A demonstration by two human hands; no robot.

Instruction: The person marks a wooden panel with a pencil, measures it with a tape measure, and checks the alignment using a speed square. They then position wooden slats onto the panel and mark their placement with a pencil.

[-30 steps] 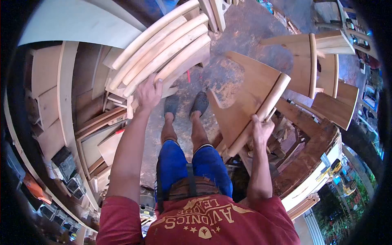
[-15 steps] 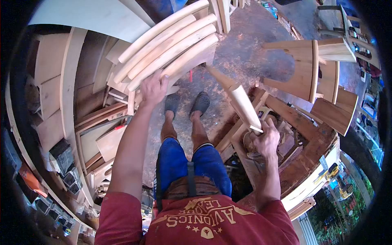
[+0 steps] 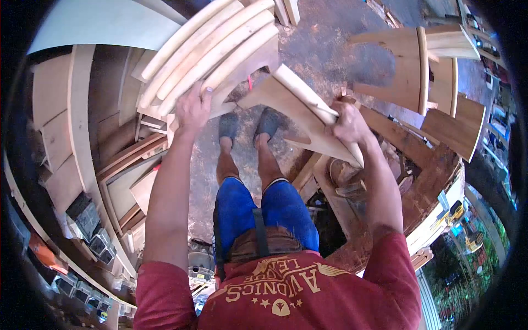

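My left hand [image 3: 193, 105] rests on the near ends of several curved, rounded wooden pieces [image 3: 212, 47] standing side by side at the upper left. Its fingers press on the nearest piece. In my right hand [image 3: 351, 122] is a cut wooden panel [image 3: 300, 113] with a rounded top rail, gripped by that rail. The panel slants across the space in front of my feet, its far end close to the row of curved pieces.
Similar wooden panels [image 3: 396, 69] stand at the upper right. A rough wooden bench [image 3: 423, 170] with a round-edged part lies below my right hand. Boards and frames [image 3: 82, 110] lean along the left. A power tool [image 3: 473, 241] is at the far right.
My right hand has moved up and slightly left with the panel, whose broad cut-out face now shows. My left hand has shifted slightly left, still at the curved pieces. The view has shifted too.
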